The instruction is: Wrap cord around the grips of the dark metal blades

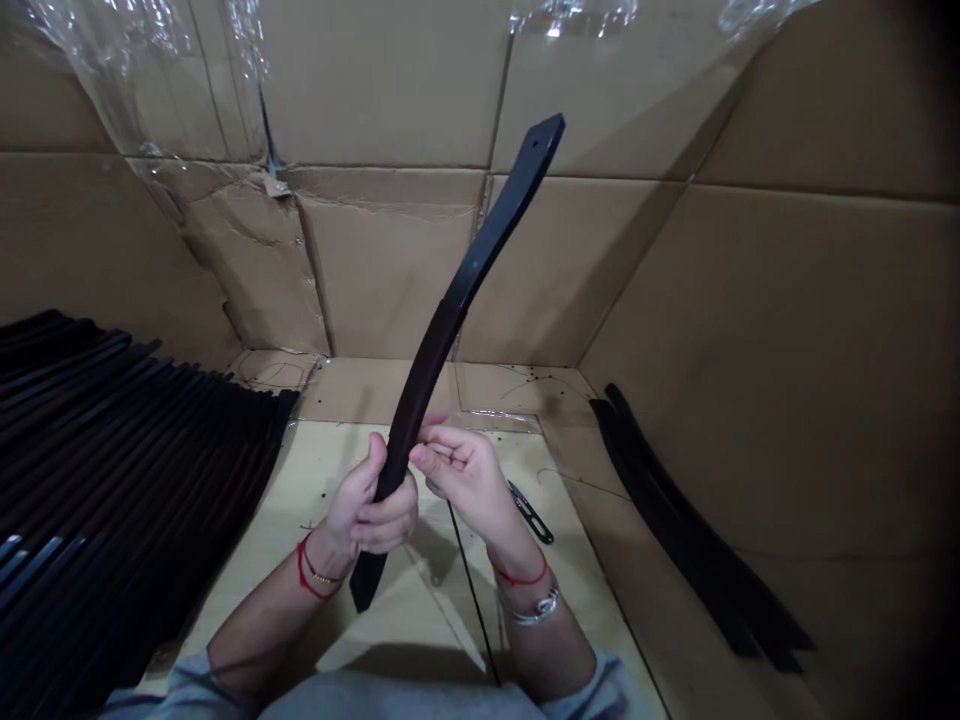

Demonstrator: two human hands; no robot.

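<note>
Head feed showed me a curved black strip (pixel 442 340) held upright over a plywood board (pixel 420 590); its holed tip leaned toward 1 o'clock, and a dark brown band covered its middle; the person's left hand (pixel 371 510) was clenched round the lower part, with the strip's end poking out below at about 7 o'clock; the right hand (pixel 465 480) sat half curled at 3 o'clock from it, its fingertips (pixel 433 430) against or just beside the brown band, I could not tell which; a small black-handled tool (pixel 531 512) lay on the board at 4 o'clock from the right hand; a thin black cord (pixel 471 590) ran down the board beneath the hands; a big stack of black strips (pixel 127 450) filled my 9 o'clock; a smaller pile of black strips (pixel 697 530) lay at 3 o'clock; cardboard walls (pixel 600 270) and clear plastic sheeting (pixel 142 80) rose behind; red threads (pixel 311 570) circled the left wrist; a silver bracelet (pixel 534 608) sat on the right.
</note>
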